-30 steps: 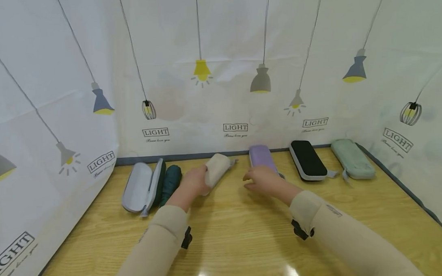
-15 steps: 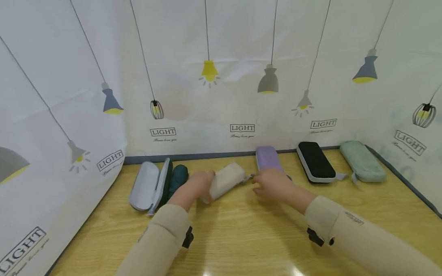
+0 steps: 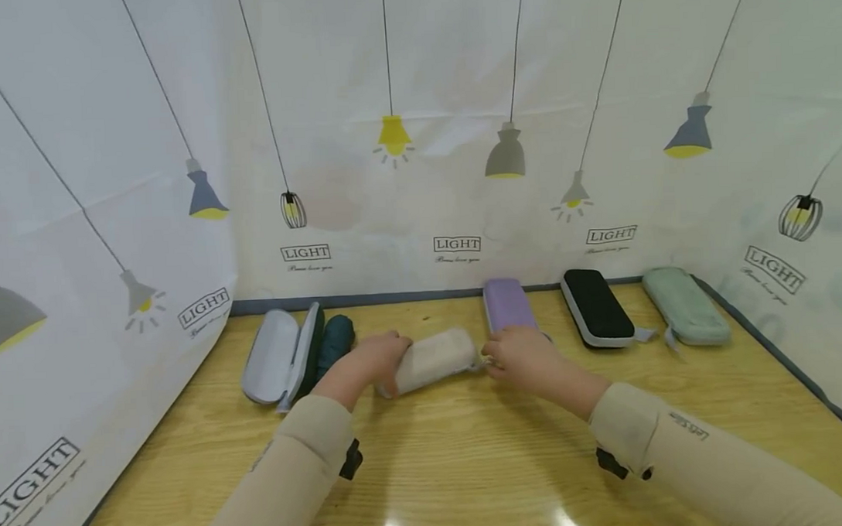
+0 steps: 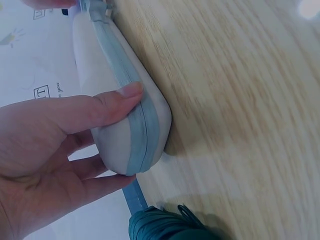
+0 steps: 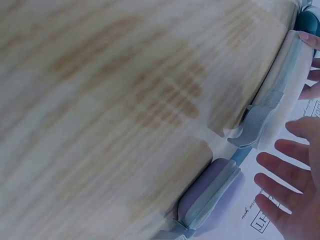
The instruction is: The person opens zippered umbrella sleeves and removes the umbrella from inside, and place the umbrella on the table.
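Pinching cream case [image 3: 434, 359] by its left end with left hand [image 3: 372, 361], thumb on zip [image 4: 117, 60]; right hand [image 3: 529, 358] hovering, fingers spread, near pull tab [image 5: 261, 120]. Case is sitting between teal bundle [image 3: 336, 343] and purple case [image 3: 508, 305].

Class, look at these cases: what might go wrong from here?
The left grip holds the cream oblong fabric case only near one end, so the case may swivel if its ribbed grey fabric tab is pulled.
The purple oblong case lies near the right grip and might get nudged.
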`<state>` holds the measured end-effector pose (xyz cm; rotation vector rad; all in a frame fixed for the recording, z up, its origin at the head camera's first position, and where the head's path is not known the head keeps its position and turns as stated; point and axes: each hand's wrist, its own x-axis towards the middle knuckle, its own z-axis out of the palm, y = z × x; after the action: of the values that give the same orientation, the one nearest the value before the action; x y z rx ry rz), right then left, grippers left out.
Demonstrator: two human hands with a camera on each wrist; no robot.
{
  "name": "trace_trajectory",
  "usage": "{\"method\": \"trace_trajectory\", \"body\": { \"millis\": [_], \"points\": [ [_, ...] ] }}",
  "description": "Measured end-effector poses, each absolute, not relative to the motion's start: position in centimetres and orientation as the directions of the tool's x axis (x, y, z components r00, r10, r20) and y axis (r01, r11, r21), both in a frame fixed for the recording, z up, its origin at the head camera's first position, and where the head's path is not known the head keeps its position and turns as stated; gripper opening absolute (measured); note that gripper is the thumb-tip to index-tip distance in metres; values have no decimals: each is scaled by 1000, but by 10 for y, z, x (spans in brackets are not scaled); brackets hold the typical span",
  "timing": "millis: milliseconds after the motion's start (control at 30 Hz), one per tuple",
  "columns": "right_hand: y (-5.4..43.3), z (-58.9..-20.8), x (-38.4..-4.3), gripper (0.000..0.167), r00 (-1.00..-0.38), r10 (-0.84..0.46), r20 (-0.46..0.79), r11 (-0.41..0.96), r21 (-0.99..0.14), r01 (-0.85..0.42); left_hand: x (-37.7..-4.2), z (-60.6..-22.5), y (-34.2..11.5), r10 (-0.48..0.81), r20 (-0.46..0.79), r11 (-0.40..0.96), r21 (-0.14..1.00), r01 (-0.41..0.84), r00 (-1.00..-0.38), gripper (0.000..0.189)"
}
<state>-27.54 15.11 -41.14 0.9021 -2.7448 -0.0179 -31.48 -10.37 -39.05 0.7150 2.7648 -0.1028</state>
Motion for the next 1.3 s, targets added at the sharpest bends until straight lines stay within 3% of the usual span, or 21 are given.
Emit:
{"method": "trace_trajectory", "body": {
  "millis": [400,667,1000,1300],
  "points": [
    [149,-420,-269,15,-796,-549,255,834,98,-543,-310,-394,-105,517,-303,844,23,536,-801,91],
    [152,-426,-260,37,-825,-534,186,845,73,-530,-300,-392,-102,537,-294,829,15,558,-790,89],
    [151,-433,-261,36,-873,-466,142,869,-111,-482,-285,-385,-98,536,-281,829,-5,560,-796,86],
    [144,-432,-268,44,-888,-451,93,874,-158,-460,-276,-383,-95,517,-283,838,-22,545,-808,84]
  ]
}}
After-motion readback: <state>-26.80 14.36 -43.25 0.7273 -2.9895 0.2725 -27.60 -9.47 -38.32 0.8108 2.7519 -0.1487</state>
